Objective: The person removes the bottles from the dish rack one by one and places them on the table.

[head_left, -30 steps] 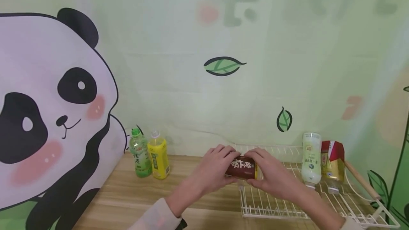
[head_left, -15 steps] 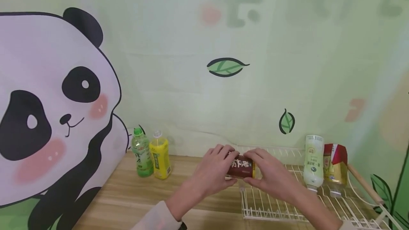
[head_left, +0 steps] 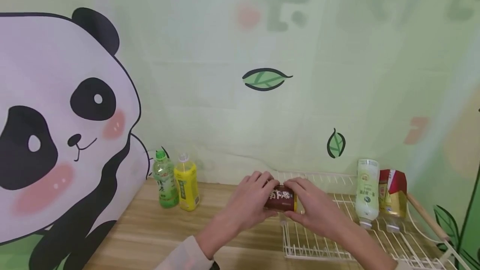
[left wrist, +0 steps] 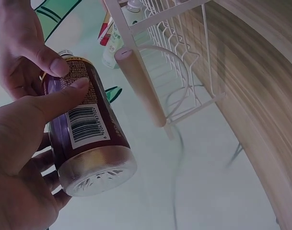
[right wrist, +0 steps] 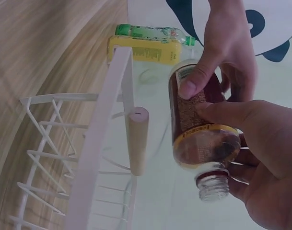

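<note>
A plastic drink bottle (head_left: 280, 198) with a dark brown label and white lettering is held lying sideways by both hands, raised in front of the rack's left end. My left hand (head_left: 250, 198) grips its base end, thumb across the label beside the barcode (left wrist: 89, 123) in the left wrist view. My right hand (head_left: 316, 206) holds the neck end, its thumb on the label below the yellow band. In the right wrist view the bottle's clear neck (right wrist: 213, 184) shows bare screw threads. Both thumbs lie close together; the other fingers go behind the bottle, partly hidden.
A white wire rack (head_left: 318, 256) with a wooden handle (head_left: 427, 216) stands at the right. In it a white-green bottle (head_left: 367, 191) and a red-and-gold bottle (head_left: 392, 193) stand neck down. A green bottle (head_left: 165, 182) and a yellow bottle (head_left: 186, 186) stand on the wooden table (head_left: 150, 241) at the left.
The hands and the bottle have shifted slightly left against the rack, and the right hand has moved in a little closer to the left. The head view has shifted slightly.
</note>
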Demonstrator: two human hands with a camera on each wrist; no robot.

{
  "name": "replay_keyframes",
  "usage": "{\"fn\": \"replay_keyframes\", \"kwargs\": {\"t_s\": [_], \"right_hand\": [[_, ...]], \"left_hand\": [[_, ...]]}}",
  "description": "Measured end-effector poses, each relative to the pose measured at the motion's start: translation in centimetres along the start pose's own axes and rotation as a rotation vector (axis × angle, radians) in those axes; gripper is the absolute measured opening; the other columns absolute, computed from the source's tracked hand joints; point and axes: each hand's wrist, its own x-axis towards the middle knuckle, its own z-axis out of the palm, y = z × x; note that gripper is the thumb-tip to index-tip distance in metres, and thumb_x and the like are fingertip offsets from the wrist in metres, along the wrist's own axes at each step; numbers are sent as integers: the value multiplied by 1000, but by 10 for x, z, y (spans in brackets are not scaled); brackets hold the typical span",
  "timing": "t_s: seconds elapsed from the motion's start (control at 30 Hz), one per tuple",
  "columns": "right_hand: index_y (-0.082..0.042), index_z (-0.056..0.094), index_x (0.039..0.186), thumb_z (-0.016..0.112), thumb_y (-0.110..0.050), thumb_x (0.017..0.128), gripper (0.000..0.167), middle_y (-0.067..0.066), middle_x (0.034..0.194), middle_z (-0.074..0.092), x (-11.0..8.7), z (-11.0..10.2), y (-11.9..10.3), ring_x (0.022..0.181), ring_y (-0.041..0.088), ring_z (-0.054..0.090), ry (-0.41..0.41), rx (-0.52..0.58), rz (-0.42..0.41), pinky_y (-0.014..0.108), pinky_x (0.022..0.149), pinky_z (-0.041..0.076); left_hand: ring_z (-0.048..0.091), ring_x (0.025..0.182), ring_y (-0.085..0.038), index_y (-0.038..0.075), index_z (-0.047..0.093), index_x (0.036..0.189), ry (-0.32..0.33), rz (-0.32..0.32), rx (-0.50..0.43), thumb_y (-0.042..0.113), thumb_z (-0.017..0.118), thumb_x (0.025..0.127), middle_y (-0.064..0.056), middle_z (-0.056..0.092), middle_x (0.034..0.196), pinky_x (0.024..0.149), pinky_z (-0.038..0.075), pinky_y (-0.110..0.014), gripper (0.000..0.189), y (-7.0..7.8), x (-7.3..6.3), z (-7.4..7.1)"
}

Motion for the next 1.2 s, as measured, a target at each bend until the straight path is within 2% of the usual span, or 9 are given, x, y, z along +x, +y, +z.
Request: {"fn": "replay_keyframes", "kwargs": {"t_s": [0.17, 0.33, 0.5, 0.67, 0.9, 1.2], "right_hand": [[-2, 53, 150, 92, -32, 84, 82, 15, 149, 57, -5, -7, 6, 136, 35, 56, -52, 39, 3, 53, 109, 52], [-4, 46, 156, 91, -31, 86, 87, 16, 156, 51, -13, -22, 16, 142, 39, 50, -24, 57, 5, 56, 111, 50], [-4, 45, 157, 88, -35, 88, 87, 17, 157, 50, -21, -40, 27, 142, 41, 49, 3, 93, 44, 60, 112, 47], [-5, 45, 156, 85, -41, 90, 86, 19, 155, 51, -30, -51, 43, 141, 46, 49, 39, 111, 114, 68, 108, 46], [-2, 48, 154, 87, -40, 89, 85, 23, 152, 54, -47, -55, 70, 136, 50, 51, 137, 98, 185, 73, 103, 47], [3, 48, 151, 86, -43, 89, 86, 32, 148, 52, -59, -53, 102, 134, 55, 49, 185, 50, 320, 76, 98, 46]], "left_hand": [[55, 121, -19, 17, 62, 138, 20, -30, -22, 48, 93, 80, 3, 61, 130, 106, 52, -39, 73, -4, -4, 2], [55, 121, -20, 17, 60, 142, 15, -65, -71, 47, 92, 82, 2, 61, 133, 108, 51, -40, 74, -16, -11, 1], [55, 120, -22, 15, 59, 144, 46, -113, -190, 40, 94, 82, -3, 57, 135, 104, 53, -43, 75, -35, -20, 1], [57, 120, -23, 16, 58, 143, 86, -230, -330, 36, 94, 82, -4, 55, 133, 98, 58, -42, 74, -54, -29, 8], [57, 130, -30, 13, 55, 142, 167, -445, -583, 25, 94, 83, -6, 53, 137, 107, 54, -53, 71, -77, -45, 30], [55, 133, -35, 5, 51, 145, 335, -657, -716, 20, 91, 85, -15, 54, 142, 112, 48, -59, 74, -94, -66, 58]]}}
